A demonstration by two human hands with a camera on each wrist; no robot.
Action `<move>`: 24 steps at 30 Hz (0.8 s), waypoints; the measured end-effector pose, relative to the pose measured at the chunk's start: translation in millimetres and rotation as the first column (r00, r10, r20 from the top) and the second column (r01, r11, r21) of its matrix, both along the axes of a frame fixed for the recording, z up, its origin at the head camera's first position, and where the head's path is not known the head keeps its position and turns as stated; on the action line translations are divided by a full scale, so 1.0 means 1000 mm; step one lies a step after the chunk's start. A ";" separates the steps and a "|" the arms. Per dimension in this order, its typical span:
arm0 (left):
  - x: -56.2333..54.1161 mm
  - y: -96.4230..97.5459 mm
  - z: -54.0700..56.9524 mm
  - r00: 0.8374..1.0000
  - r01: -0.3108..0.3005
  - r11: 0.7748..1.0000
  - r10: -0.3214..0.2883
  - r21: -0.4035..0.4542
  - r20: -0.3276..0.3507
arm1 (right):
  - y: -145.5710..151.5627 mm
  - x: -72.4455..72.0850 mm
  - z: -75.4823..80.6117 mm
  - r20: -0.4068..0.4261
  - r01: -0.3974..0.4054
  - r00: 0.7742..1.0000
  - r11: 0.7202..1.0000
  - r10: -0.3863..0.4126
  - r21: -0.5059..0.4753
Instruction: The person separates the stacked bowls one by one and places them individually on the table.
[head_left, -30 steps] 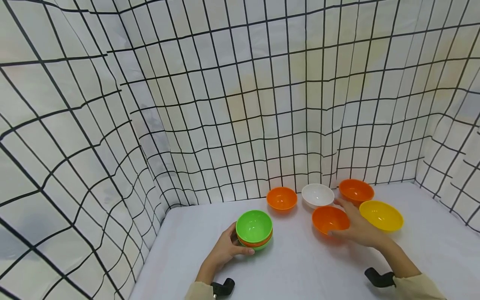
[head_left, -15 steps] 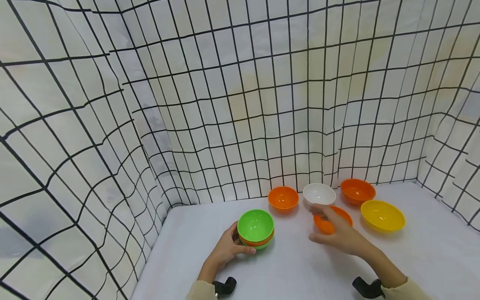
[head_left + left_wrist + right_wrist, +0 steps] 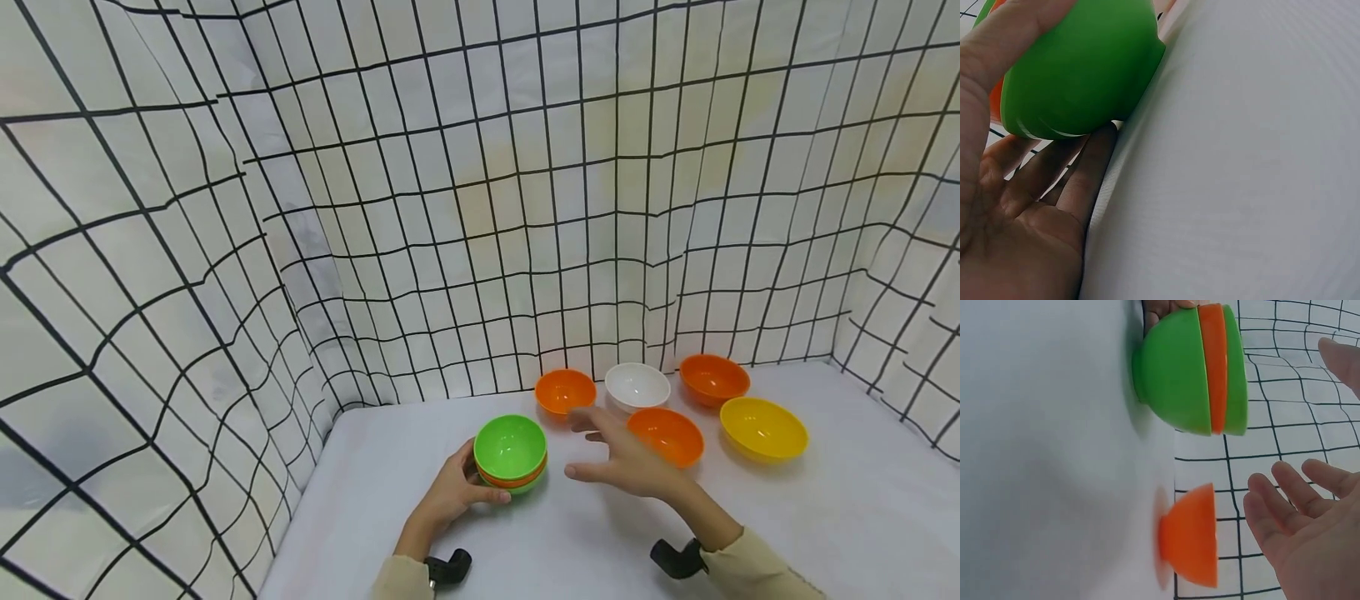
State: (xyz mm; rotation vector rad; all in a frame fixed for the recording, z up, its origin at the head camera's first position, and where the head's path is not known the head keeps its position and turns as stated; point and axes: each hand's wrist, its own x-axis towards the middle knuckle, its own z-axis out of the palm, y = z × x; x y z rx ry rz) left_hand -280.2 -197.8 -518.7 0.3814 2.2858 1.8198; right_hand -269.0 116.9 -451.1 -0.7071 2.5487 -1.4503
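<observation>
A stack of nested bowls stands on the white table, left of centre in the head view: a green bowl (image 3: 510,447) on top, an orange bowl (image 3: 1213,369) in the middle and another green bowl (image 3: 1085,69) at the bottom. My left hand (image 3: 453,490) holds the stack from its left side, thumb toward the front and fingers around the far side. To the right of it, my right hand (image 3: 628,458) hovers with fingers spread and nothing in its grasp. Its fingertips point toward the stack, and its index finger overlaps a small orange bowl (image 3: 562,392) in the head view.
Beyond the right hand stand a white bowl (image 3: 637,387), an orange bowl (image 3: 671,437), a darker orange bowl (image 3: 714,381) and a yellow bowl (image 3: 765,429). White cloth walls with a black grid (image 3: 480,250) enclose the table (image 3: 360,500) at the back and sides.
My right hand has moved left, away from the nearer orange bowl at the right and toward the green stack. The left hand keeps its hold on the stack.
</observation>
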 end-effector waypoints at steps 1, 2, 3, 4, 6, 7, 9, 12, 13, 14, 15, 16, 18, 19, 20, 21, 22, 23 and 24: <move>-0.001 0.000 0.000 1.000 0.000 1.000 0.000 -0.001 -0.002 | -0.004 -0.003 -0.001 0.010 -0.006 1.000 1.000 0.006 -0.001; -0.001 0.000 0.000 1.000 0.002 1.000 -0.002 -0.001 -0.006 | -0.007 -0.006 -0.003 0.019 -0.015 1.000 1.000 0.015 -0.002; -0.002 0.000 0.000 1.000 0.004 1.000 -0.004 -0.005 -0.013 | -0.010 -0.008 -0.005 0.028 -0.024 0.999 1.000 0.024 -0.002; -0.002 -0.001 0.000 1.000 0.003 1.000 -0.003 -0.008 -0.015 | -0.014 -0.011 -0.008 0.032 -0.034 0.999 0.999 0.034 -0.001; -0.003 -0.001 0.000 1.000 0.003 1.000 -0.003 -0.012 -0.016 | -0.021 -0.016 -0.013 0.036 -0.053 0.998 0.999 0.053 0.004; -0.003 -0.001 0.000 1.000 0.004 1.000 -0.004 -0.011 -0.012 | -0.024 -0.019 -0.015 0.032 -0.062 0.998 0.998 0.062 0.002; -0.003 -0.001 -0.001 1.000 0.007 1.000 -0.008 -0.009 -0.011 | -0.031 -0.024 -0.019 0.029 -0.080 0.996 0.997 0.081 -0.012; -0.002 -0.001 -0.001 1.000 0.007 1.000 -0.007 -0.009 -0.004 | -0.040 -0.029 -0.024 0.035 -0.102 0.994 0.994 0.103 -0.030; -0.002 -0.001 -0.001 1.000 0.005 1.000 -0.005 -0.009 -0.001 | -0.043 -0.031 -0.025 0.039 -0.110 0.993 0.993 0.112 -0.038; -0.002 -0.001 -0.001 1.000 0.004 1.000 -0.004 -0.008 -0.003 | -0.046 -0.032 -0.026 0.045 -0.119 0.992 0.992 0.121 -0.046; -0.002 -0.002 -0.001 1.000 -0.001 1.000 0.001 -0.009 0.001 | -0.049 -0.034 -0.027 0.049 -0.128 0.990 0.990 0.130 -0.051; -0.002 -0.002 0.000 1.000 -0.002 1.000 0.002 -0.011 -0.002 | -0.051 -0.036 -0.028 0.056 -0.134 0.989 0.989 0.137 -0.056; -0.003 -0.003 -0.001 1.000 0.005 1.000 -0.006 -0.011 -0.008 | -0.055 -0.038 -0.030 0.066 -0.145 0.987 0.987 0.149 -0.067; -0.003 -0.003 -0.001 1.000 0.007 1.000 -0.007 -0.010 -0.009 | -0.057 -0.040 -0.031 0.073 -0.149 0.985 0.986 0.155 -0.076; -0.003 -0.003 -0.001 1.000 0.008 1.000 -0.008 -0.010 -0.009 | -0.058 -0.041 -0.033 0.075 -0.152 0.985 0.985 0.158 -0.081; -0.003 -0.002 -0.001 1.000 0.010 1.000 -0.010 -0.013 -0.011 | -0.059 -0.042 -0.034 0.078 -0.153 0.984 0.985 0.160 -0.082; -0.003 -0.002 -0.001 1.000 0.010 1.000 -0.011 -0.016 -0.013 | -0.060 -0.042 -0.035 0.082 -0.154 0.984 0.985 0.160 -0.083; -0.002 -0.002 -0.001 1.000 0.013 1.000 -0.013 -0.017 -0.016 | -0.061 -0.043 -0.036 0.084 -0.156 0.983 0.984 0.163 -0.087; -0.002 -0.002 0.000 1.000 0.009 1.000 -0.009 -0.017 -0.011 | -0.062 -0.043 -0.037 0.087 -0.155 0.983 0.984 0.163 -0.090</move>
